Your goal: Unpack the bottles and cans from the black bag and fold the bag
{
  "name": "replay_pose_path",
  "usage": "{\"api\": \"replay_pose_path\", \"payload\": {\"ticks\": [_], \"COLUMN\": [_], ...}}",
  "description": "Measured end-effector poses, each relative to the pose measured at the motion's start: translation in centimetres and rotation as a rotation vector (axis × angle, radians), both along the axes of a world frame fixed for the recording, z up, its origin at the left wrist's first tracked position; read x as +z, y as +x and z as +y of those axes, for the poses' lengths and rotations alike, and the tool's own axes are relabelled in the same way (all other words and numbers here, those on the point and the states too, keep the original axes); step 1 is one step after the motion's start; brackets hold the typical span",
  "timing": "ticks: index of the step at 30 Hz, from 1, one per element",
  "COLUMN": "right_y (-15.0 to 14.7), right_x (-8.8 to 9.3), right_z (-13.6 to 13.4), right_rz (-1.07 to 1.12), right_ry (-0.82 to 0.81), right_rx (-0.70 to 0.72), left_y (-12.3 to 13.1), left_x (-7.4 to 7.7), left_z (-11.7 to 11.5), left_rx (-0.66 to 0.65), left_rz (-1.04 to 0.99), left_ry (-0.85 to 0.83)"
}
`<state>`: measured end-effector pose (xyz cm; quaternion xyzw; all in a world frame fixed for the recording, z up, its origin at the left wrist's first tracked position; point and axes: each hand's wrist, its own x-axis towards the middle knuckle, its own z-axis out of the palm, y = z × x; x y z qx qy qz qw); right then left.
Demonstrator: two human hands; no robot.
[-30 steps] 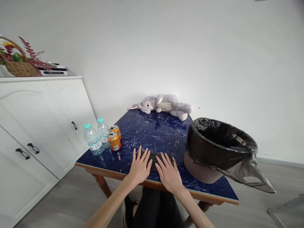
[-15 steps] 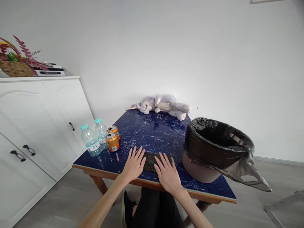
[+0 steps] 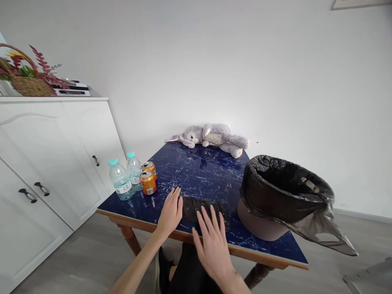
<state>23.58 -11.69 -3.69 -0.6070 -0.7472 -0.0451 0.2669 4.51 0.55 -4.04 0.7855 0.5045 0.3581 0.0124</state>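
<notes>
A folded black plastic bag (image 3: 196, 204) lies flat near the front edge of the blue marbled table (image 3: 190, 171). My left hand (image 3: 170, 210) rests at the bag's left end, fingers stretched out and empty. Over the bag's front right part, my right hand (image 3: 212, 241) is spread with nothing in it; whether it touches the bag I cannot tell. To the right stands a trash bin (image 3: 260, 224) lined with a black bag (image 3: 275, 196), whose handle hangs over the table's right side.
Two clear bottles with teal caps (image 3: 121, 179) stand at the table's left beside two orange cans (image 3: 148, 182). A grey plush rabbit (image 3: 214, 136) lies along the back edge. At the left is a white cabinet (image 3: 55, 155) carrying a flower basket (image 3: 30, 85).
My right hand has lifted and drawn back toward me, uncovering more of the bag. My left hand has turned slightly at the bag's left end. The view has shifted a little.
</notes>
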Motion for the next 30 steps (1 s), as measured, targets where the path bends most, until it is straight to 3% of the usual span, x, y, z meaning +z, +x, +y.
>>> {"api": "replay_pose_path", "payload": {"ticks": [4,8,11,15,19,27,30], "right_y": [-3.1,-3.7,-1.9,2.7,5.9,2.2,2.3], "right_x": [-1.5,-1.5,-0.5,0.5,1.0,-0.2,-0.9], "right_z": [-1.5,0.4,3.2,7.7,11.0,12.8,13.9], "right_rz": [0.024,0.011,-0.044,-0.121,-0.146,-0.118,-0.097], "right_ry": [-0.109,-0.198,-0.252,-0.330,-0.338,-0.291,-0.288], "right_rx": [-0.007,-0.061,-0.074,-0.069,-0.189,-0.251,-0.327], "left_y": [-0.1,-0.4,-0.6,-0.5,-0.4,-0.3,-0.4], "left_x": [0.1,-0.2,-0.4,-0.2,-0.1,0.1,0.1], "left_z": [-0.1,0.1,0.3,0.1,-0.2,-0.4,-0.4], "left_rx": [0.017,0.049,0.077,0.083,0.063,0.055,0.063], "left_rz": [-0.034,-0.075,-0.107,-0.115,-0.092,-0.080,-0.072], "left_ry": [0.003,-0.001,-0.007,-0.004,0.003,0.035,0.034]}}
